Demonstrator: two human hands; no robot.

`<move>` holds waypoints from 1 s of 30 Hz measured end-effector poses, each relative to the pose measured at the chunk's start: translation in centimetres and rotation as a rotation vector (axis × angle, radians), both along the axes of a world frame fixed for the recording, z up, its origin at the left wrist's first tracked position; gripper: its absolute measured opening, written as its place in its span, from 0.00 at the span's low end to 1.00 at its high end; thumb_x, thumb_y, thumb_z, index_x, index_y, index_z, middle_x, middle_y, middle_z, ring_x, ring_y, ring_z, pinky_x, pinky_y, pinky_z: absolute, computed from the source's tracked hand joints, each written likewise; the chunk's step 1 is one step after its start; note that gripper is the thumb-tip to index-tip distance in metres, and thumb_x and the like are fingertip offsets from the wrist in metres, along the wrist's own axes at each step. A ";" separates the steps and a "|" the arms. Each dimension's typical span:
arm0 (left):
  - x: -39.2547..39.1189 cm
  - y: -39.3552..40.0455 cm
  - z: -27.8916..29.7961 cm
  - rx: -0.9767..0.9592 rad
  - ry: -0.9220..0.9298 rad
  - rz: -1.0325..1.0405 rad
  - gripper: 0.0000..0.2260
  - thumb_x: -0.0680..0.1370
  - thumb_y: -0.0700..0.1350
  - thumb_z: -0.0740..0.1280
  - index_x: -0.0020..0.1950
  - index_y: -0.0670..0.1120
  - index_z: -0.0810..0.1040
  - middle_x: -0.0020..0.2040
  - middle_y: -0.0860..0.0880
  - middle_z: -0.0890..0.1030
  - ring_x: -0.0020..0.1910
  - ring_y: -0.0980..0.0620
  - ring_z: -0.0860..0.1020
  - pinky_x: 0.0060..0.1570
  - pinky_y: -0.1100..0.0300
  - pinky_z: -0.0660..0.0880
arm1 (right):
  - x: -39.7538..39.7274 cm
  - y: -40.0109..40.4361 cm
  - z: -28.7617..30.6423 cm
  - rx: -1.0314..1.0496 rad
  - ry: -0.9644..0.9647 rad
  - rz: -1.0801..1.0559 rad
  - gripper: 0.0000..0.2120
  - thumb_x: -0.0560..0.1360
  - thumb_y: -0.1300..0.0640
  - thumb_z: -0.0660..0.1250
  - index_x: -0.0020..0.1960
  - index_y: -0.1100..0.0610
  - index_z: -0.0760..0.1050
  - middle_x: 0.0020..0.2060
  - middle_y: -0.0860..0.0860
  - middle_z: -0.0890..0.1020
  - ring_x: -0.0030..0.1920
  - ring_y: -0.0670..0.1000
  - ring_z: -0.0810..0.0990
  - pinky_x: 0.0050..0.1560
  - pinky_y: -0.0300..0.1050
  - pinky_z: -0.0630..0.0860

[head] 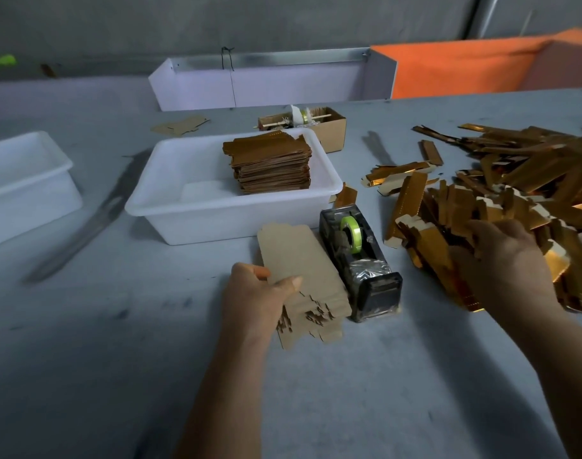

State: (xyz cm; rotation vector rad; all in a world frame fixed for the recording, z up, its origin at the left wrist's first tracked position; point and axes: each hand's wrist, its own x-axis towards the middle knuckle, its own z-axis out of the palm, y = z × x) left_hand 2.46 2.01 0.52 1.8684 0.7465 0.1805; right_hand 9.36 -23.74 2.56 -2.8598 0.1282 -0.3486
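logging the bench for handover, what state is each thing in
left hand, grips blanks
blanks, flat, stacked, held
right hand, curled into gold pile
gold pile, loose, jumbled
dispenser, upright, green tape loaded
tub, open, holds neat stack
box, open, upright

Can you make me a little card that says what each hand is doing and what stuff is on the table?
Left hand: holds a brown card stack, thumb on top
Right hand: on the gold pile; fingertips hidden, so grip unclear
Between the hands: tape dispenser with a green tape roll
White tub: holds a neat stack of pieces
Table: grey
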 end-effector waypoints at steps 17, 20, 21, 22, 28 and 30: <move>-4.2 0.2 5.1 0.034 -0.271 -0.088 0.09 0.76 0.49 0.68 0.42 0.45 0.83 0.31 0.52 0.81 0.33 0.51 0.79 0.38 0.57 0.75 | -7.3 4.8 3.2 0.716 -0.021 0.263 0.19 0.71 0.45 0.63 0.60 0.47 0.75 0.55 0.42 0.78 0.52 0.43 0.75 0.42 0.32 0.67; -5.4 -1.4 5.7 -0.231 -0.308 -0.239 0.08 0.76 0.45 0.68 0.42 0.42 0.83 0.39 0.43 0.85 0.42 0.39 0.83 0.50 0.42 0.79 | -8.5 6.1 3.8 1.190 0.283 0.327 0.19 0.63 0.42 0.65 0.53 0.43 0.79 0.47 0.39 0.82 0.47 0.41 0.81 0.44 0.35 0.73; -5.5 -1.9 5.6 -0.288 -0.307 -0.255 0.08 0.76 0.43 0.68 0.43 0.40 0.83 0.41 0.39 0.85 0.44 0.37 0.83 0.52 0.39 0.78 | -8.7 6.3 3.8 1.284 0.349 0.341 0.17 0.62 0.44 0.67 0.50 0.45 0.81 0.45 0.40 0.83 0.46 0.41 0.82 0.43 0.37 0.75; -5.6 -2.2 5.5 -0.325 -0.299 -0.272 0.08 0.75 0.42 0.68 0.43 0.38 0.82 0.42 0.36 0.84 0.43 0.39 0.82 0.53 0.38 0.77 | -8.8 6.5 3.7 1.353 0.391 0.344 0.15 0.62 0.47 0.68 0.48 0.47 0.82 0.43 0.42 0.84 0.45 0.42 0.82 0.42 0.39 0.76; -5.1 -4.2 4.7 -0.455 -0.237 -0.315 0.23 0.61 0.51 0.78 0.54 0.48 0.81 0.47 0.48 0.86 0.49 0.46 0.83 0.51 0.46 0.80 | -9.7 6.7 3.4 1.419 0.411 0.341 0.09 0.61 0.54 0.69 0.40 0.53 0.82 0.36 0.53 0.83 0.38 0.46 0.83 0.34 0.35 0.78; -4.9 -4.7 4.3 -0.414 -0.250 -0.284 0.23 0.60 0.53 0.75 0.54 0.49 0.81 0.47 0.49 0.85 0.50 0.46 0.83 0.52 0.45 0.80 | -9.9 6.6 3.3 1.412 0.408 0.346 0.08 0.61 0.54 0.68 0.39 0.53 0.82 0.35 0.52 0.83 0.37 0.45 0.83 0.32 0.33 0.77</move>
